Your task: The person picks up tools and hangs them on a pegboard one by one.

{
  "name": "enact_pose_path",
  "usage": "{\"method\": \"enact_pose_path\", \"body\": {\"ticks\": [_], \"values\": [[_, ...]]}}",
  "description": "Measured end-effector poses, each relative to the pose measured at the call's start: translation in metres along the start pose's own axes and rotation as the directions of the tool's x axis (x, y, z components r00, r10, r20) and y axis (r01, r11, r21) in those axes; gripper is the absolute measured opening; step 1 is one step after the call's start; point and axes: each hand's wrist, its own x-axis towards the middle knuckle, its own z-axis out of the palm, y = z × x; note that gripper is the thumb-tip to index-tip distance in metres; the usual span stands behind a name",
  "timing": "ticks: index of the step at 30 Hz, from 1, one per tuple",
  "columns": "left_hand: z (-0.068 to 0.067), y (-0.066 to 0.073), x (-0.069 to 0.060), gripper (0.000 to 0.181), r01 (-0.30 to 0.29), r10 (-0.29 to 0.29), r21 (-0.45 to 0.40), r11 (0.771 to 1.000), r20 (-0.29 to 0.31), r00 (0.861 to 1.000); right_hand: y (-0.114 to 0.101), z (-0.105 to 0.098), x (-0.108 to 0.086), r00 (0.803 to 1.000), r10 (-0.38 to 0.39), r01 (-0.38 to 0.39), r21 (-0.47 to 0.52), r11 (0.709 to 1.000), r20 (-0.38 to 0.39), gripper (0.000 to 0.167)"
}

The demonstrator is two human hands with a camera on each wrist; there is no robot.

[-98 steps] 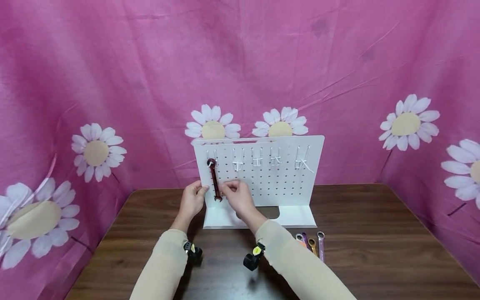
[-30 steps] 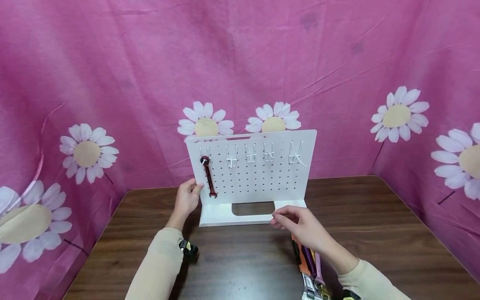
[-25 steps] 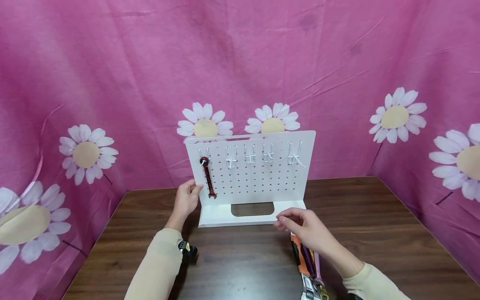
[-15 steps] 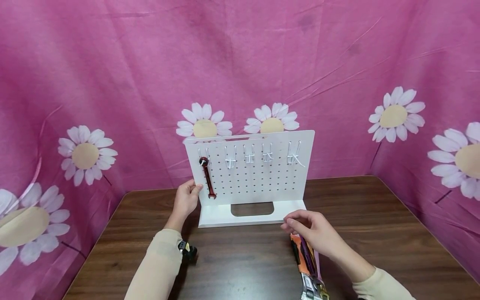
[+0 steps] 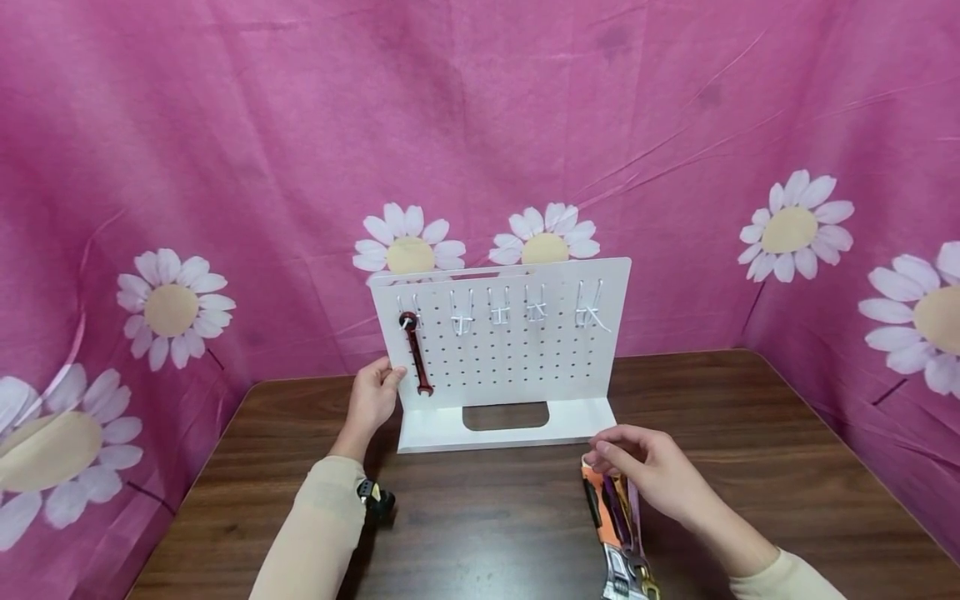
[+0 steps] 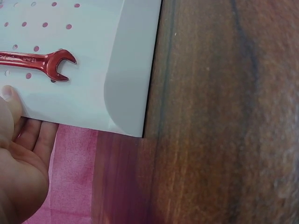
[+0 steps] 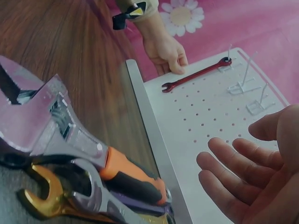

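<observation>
A white pegboard (image 5: pixel 517 358) stands upright on the wooden table, and a red combination wrench (image 5: pixel 417 357) hangs from its leftmost hook. My left hand (image 5: pixel 372 398) pinches the board's left edge between thumb and fingers; the left wrist view shows the thumb on the front face. My right hand (image 5: pixel 652 467) hovers over the tool pile with loosely bent fingers and holds nothing. Below it lie an adjustable wrench (image 5: pixel 600 508) with an orange and black handle, a purple wrench (image 5: pixel 635 521) and a gold wrench (image 7: pixel 44 196).
Several white hooks (image 5: pixel 500 310) without tools run along the upper part of the board. The brown table (image 5: pixel 750 467) extends to both sides and in front. A pink curtain (image 5: pixel 480 125) with daisies surrounds the back and sides.
My right hand has left the red wrench hanging on the board and moved right, over the tools, drifting further right in the last second. My left hand stays at the board's edge.
</observation>
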Motion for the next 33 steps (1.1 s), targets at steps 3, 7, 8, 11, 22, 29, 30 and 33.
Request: {"method": "enact_pose_path", "body": {"ticks": [3,7,8,11,22,29,30,33], "values": [[0.000,0.001,0.001,0.019,-0.003,0.003,-0.006,1.000,-0.004,1.000,0.001,-0.003,-0.002,1.000,0.002,-0.003,-0.027,1.000,-0.028,0.026],[0.000,0.001,0.001,0.020,0.001,-0.001,-0.012,1.000,-0.006,1.000,0.004,-0.006,-0.005,0.999,0.032,-0.033,-0.031,0.999,-0.041,0.027],[0.000,0.001,0.000,0.019,0.003,-0.003,-0.015,1.000,-0.006,1.000,0.005,-0.006,-0.006,0.998,0.044,-0.045,-0.029,0.999,-0.042,0.027],[0.000,0.001,0.000,0.019,0.008,-0.008,-0.016,1.000,-0.005,1.000,0.008,-0.008,-0.010,0.997,0.065,-0.066,-0.028,0.997,-0.047,0.029],[-0.001,0.001,-0.001,0.020,0.004,-0.004,-0.009,1.000,0.004,1.000,0.018,-0.018,-0.019,0.994,0.083,-0.087,-0.053,0.995,-0.078,0.029],[-0.001,0.001,0.000,0.019,0.001,-0.001,-0.011,1.000,0.004,1.000,0.027,-0.021,-0.023,0.986,0.159,-0.159,-0.010,0.987,-0.041,0.033],[-0.001,0.000,0.000,0.019,0.000,0.000,-0.008,1.000,0.004,1.000,0.028,-0.021,-0.023,0.985,0.171,-0.171,-0.006,0.985,-0.039,0.033],[-0.001,0.000,0.000,0.019,-0.001,0.001,-0.005,1.000,0.004,1.000,0.033,-0.021,-0.026,0.978,0.207,-0.208,-0.008,0.978,-0.032,0.032]]}}
